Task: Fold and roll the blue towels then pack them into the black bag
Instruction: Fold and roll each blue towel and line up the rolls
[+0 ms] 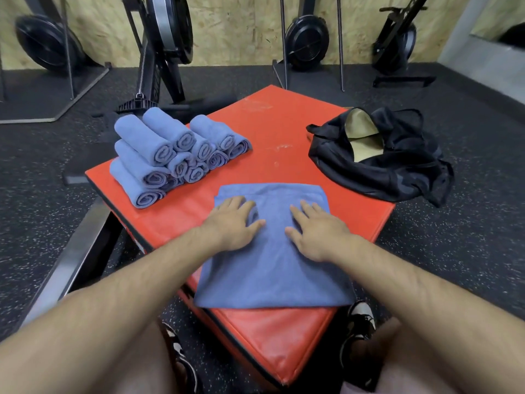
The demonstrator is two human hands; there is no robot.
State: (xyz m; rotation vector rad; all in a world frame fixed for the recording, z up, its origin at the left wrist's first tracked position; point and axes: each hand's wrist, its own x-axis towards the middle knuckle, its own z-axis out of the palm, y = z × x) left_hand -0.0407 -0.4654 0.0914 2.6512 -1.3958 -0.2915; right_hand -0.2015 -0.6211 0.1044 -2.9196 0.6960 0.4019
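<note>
Even indoor light, soft shadows; edges curved (wide-angle), slight blur

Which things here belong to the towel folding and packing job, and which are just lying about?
Job: flat blue towel under the left hand and right hand; pile of rolled blue towels; open black bag.
Just there: red pad, only the work surface; exercise machines by the wall; black handle behind the pile.
</note>
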